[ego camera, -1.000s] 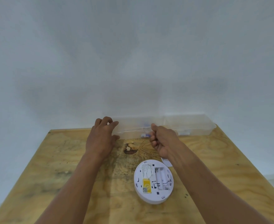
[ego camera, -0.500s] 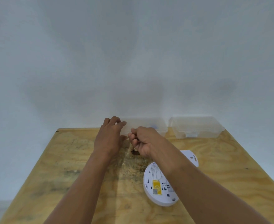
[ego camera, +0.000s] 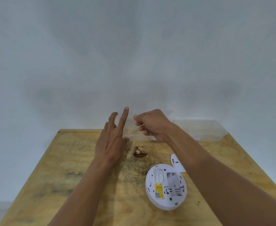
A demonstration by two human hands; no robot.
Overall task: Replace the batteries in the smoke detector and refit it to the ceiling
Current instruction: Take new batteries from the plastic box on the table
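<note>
At about five o'clock on the tabletop [ego camera: 72, 160] lies the smoke detector [ego camera: 165, 187], back side up, its battery bay uncovered and, as far as can be made out, with no cells seated in it. Just beyond it at one o'clock rests a flat white piece [ego camera: 176, 162], probably the mounting plate or the cover, half hidden by the right forearm. Further out, at twelve o'clock along the wall [ego camera: 134, 46], sit two clear plastic boxes [ego camera: 204, 130], the nearer one mostly masked by the hands. The right hand [ego camera: 152, 124] hovers there with fingers curled in, pinching at something too small to make out; whether it grips a battery, I cannot tell. The left hand [ego camera: 111, 141] is released, fingers spread and lifted, grasping nothing. My read: detector down and opened, that part done; fresh cells, closing up and the refit to the ceiling all left to do.
</note>
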